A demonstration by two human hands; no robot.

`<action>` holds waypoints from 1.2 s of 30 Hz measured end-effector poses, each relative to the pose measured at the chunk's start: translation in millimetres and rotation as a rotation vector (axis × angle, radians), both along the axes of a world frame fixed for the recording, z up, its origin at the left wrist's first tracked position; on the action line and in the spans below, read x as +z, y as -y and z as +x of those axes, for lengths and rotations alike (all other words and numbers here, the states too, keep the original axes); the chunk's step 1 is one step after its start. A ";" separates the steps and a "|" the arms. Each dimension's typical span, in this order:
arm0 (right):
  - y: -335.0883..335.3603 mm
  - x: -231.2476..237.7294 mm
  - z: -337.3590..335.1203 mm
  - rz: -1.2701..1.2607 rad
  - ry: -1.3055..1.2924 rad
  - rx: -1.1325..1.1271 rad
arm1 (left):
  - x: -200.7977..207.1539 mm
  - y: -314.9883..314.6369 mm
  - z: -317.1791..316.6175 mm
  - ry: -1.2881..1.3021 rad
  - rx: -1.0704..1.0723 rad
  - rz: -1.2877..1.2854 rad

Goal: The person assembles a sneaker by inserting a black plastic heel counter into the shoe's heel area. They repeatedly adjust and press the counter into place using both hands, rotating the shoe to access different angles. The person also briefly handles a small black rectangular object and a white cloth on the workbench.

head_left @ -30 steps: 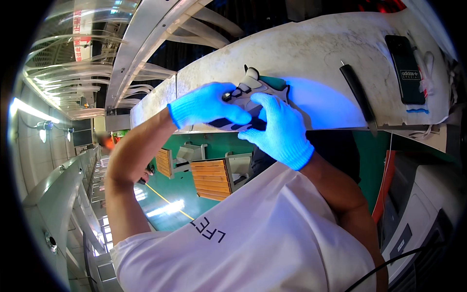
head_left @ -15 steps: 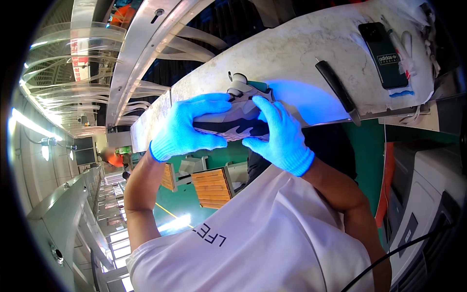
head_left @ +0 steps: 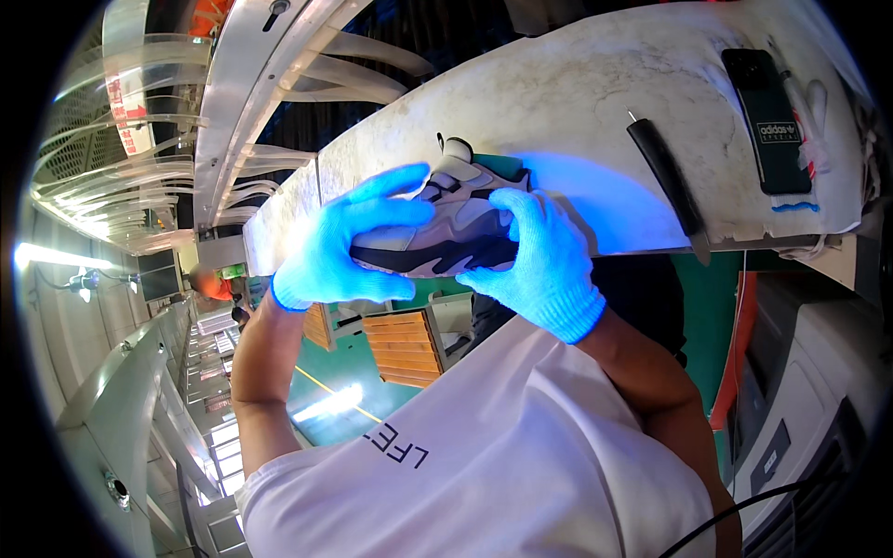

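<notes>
A grey and black sneaker [head_left: 456, 219] lies on its side at the near edge of the pale worktable, its dark zigzag sole edge turned toward me. My left hand [head_left: 349, 242], in a knitted glove lit blue, wraps its left end with the thumb below and fingers above; one finger is lifted apart. Gloved too, my right hand [head_left: 549, 265] grips the right part, fingers curled over the upper and thumb at the sole. A teal part [head_left: 499, 166] shows at the far side of the shoe. Blue light falls on the hands and the table beside them.
A black-handled pointed tool [head_left: 665, 172] lies right on the worktable [head_left: 567, 84]. Beyond it are a dark phone [head_left: 767, 121] and a pen-like item [head_left: 802, 107]. Clear curved tubes and a metal frame [head_left: 237, 102] stand left. A wooden-slatted stool [head_left: 402, 346] is below.
My left hand has shifted slightly left, and one of its fingers has lifted from the shoe. My right fingers are more curled. The view has shifted a little, so table items appear farther right.
</notes>
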State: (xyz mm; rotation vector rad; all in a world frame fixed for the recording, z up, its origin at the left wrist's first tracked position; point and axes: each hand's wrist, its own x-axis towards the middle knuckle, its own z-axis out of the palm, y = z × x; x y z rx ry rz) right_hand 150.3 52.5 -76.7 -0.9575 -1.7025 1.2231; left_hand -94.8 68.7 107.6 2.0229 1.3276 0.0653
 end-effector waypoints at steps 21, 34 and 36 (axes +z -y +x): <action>-3.2 4.8 -16.5 0.145 0.126 -0.064 | -24.1 -38.7 53.1 -0.630 0.386 -0.527; 3.4 32.2 -18.7 0.128 0.143 -0.018 | 2.0 -14.5 41.1 -0.288 0.330 -0.401; 22.9 40.9 0.4 0.121 0.168 -0.035 | -8.9 -8.2 10.4 -0.161 0.307 -0.445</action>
